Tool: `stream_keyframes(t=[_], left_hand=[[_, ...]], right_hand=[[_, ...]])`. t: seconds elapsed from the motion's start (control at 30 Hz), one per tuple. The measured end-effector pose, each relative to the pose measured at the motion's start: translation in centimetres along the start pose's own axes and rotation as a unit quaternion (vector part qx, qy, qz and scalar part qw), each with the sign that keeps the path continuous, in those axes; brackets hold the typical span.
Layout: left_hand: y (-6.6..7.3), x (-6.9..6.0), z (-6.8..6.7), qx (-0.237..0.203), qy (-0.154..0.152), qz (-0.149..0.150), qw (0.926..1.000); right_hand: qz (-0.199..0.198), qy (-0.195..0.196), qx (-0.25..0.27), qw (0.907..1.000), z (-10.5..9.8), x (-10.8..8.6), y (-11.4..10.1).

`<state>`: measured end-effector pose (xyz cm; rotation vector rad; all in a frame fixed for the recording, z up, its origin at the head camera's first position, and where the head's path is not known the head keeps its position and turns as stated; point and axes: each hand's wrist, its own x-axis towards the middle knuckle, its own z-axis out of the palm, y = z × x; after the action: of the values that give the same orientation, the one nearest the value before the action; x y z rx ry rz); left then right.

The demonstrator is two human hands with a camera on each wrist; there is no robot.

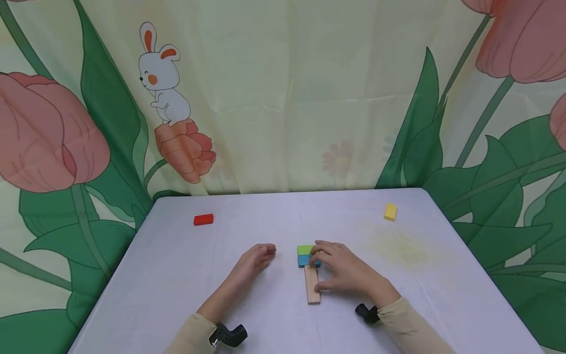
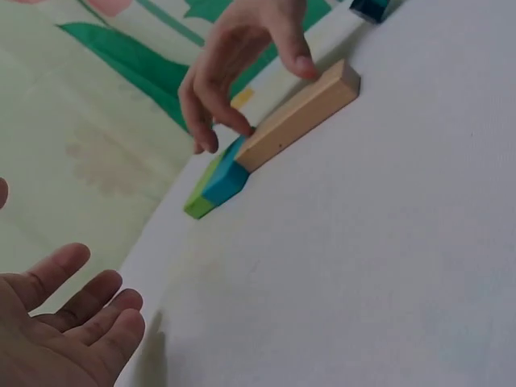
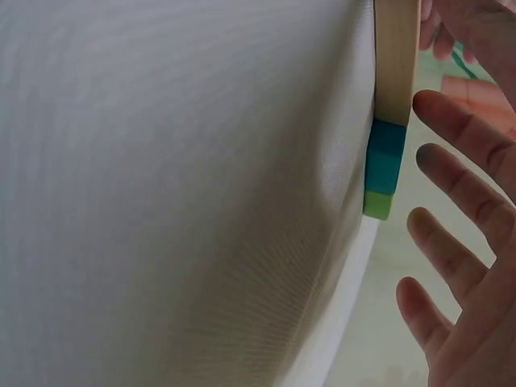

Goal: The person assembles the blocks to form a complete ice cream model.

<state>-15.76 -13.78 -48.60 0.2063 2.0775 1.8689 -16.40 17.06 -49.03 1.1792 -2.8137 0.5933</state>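
Three blocks lie touching on the table: a green block (image 1: 304, 250), a blue block (image 1: 303, 260) against its near side, and a long plain wooden block (image 1: 312, 287) running from the blue one toward me. My right hand (image 1: 347, 268) is over their right side, its fingers spread. In the left wrist view its thumb is by one end of the wooden block (image 2: 298, 117) and a fingertip is by the blue joint; whether they touch is unclear. To the left, my left hand (image 1: 253, 261) stays apart from the blocks, fingers loosely extended and holding nothing.
A red block (image 1: 203, 220) lies at the back left of the white-covered table (image 1: 146, 295). At the back right is a yellow block (image 1: 390, 212). Behind the table's far edge hangs a printed curtain (image 1: 287, 98) with tulips and a rabbit.
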Motion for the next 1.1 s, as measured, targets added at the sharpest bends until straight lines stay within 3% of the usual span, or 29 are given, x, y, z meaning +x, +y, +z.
stream_keyframes(t=[0.27, 0.53, 0.77, 1.0, 1.1], left_hand=[[1.0, 0.5, -4.1, 0.057, 0.035, -0.017, 0.9976], [1.6, 1.9, -7.8, 0.114, 0.066, -0.037, 0.9906], [2.2, 2.9, -10.6, 0.205, 0.105, -0.051, 0.9719], [1.9, 4.2, -13.8, 0.284, 0.171, -0.046, 0.9423], [1.3, 4.7, -14.5, 0.309, 0.184, -0.045, 0.9322]], right_hand=[[0.021, -0.062, 0.005, 0.9978, -0.4, 0.1, -0.2], [0.026, -0.068, 0.004, 0.9973, -0.5, 0.3, -0.2], [0.030, -0.075, 0.014, 0.9967, -0.3, 0.6, -0.4], [0.035, -0.084, 0.020, 0.9956, -0.1, 0.5, -0.3], [0.040, -0.085, 0.024, 0.9953, -0.2, 0.4, -0.2]])
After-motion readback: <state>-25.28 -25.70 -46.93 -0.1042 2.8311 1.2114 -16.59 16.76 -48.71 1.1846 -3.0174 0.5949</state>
